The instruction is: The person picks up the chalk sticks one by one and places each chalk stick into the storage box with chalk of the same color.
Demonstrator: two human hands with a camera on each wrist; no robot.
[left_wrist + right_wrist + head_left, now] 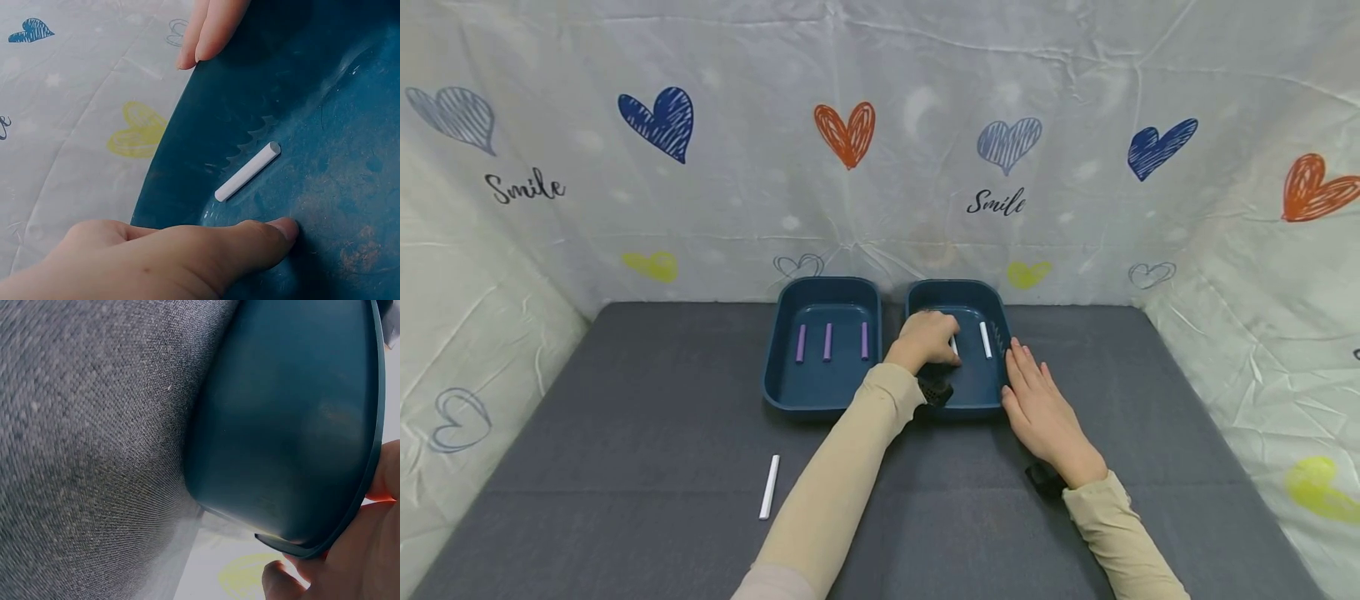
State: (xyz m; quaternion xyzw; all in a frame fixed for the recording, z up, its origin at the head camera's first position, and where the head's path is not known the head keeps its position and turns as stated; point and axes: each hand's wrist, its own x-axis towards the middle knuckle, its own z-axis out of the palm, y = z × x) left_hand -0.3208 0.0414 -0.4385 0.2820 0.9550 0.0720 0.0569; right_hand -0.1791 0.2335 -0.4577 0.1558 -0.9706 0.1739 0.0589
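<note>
My left hand (927,340) reaches into the right blue tray (958,404). Its finger and thumb are at the two ends of a white chalk stick (954,346), which is mostly covered by the hand. Beside it on the tray floor lies another white chalk stick (985,340), seen just past the thumb in the left wrist view (247,172). With fingers straight, my right hand (1043,415) rests along that tray's right rim; in the right wrist view its fingers (359,550) touch the tray edge.
A second blue tray (805,407) stands to the left with three purple sticks (828,342) in it. One white chalk stick (769,487) lies on the grey cloth near my left forearm. A white curtain (917,50) with printed hearts hangs behind the table.
</note>
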